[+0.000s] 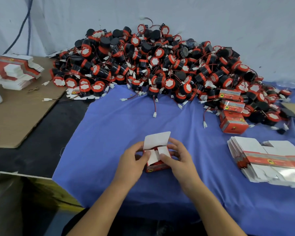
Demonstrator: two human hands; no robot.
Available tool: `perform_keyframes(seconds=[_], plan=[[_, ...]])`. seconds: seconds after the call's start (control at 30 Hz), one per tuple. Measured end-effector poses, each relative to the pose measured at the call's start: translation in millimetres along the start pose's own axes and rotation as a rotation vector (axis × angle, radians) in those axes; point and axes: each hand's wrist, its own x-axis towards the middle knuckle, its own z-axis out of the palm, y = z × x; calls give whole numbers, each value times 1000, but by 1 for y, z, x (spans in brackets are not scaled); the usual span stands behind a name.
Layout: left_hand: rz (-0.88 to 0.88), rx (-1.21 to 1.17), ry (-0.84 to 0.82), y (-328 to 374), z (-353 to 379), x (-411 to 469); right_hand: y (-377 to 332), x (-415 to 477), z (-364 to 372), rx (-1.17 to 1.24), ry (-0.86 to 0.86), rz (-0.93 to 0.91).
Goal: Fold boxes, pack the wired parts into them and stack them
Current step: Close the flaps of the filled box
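The cloth (109, 133) over the black desk (41, 147) is violet-blue. At the cloth's far edge, the heap of wired parts (152, 65) is black with red-orange rims, white scalloped faces, red-and-black wires (154, 103) and white plugs (154, 114). Mid-cloth, the box (157, 167) is red with white flaps and a yellow badge. On the cloth's right, flat box blanks (271, 160) are white with red-and-silver bands. Left of the cloth, the cardboard sheet (15, 116) is brown.

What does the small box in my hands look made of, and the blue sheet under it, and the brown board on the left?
Box: thin printed card, apparently; red outside, plain white inside, flaps creased sharply. Blue sheet: probably woven cloth; matte, wrinkled, loose threads at its left edge. Brown board: likely corrugated cardboard; matte, ragged torn edge.
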Motion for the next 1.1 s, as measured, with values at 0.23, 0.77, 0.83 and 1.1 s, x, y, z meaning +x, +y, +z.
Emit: perform_keyframes(seconds=[0.23,0.77,0.83,1.1], plan=[[155,25,6,1,-3,-4,12,-8,-15,-141,-71,-88],[353,166,-209,-33,-26,-15,32,-16,-21,-534,-105,-437],[342,199,-181,-35,-25,-16,32,-18,-21,-566,-84,-451],[387,302,-161,-35,-23,-24,32,-25,-20,-641,-176,-528]])
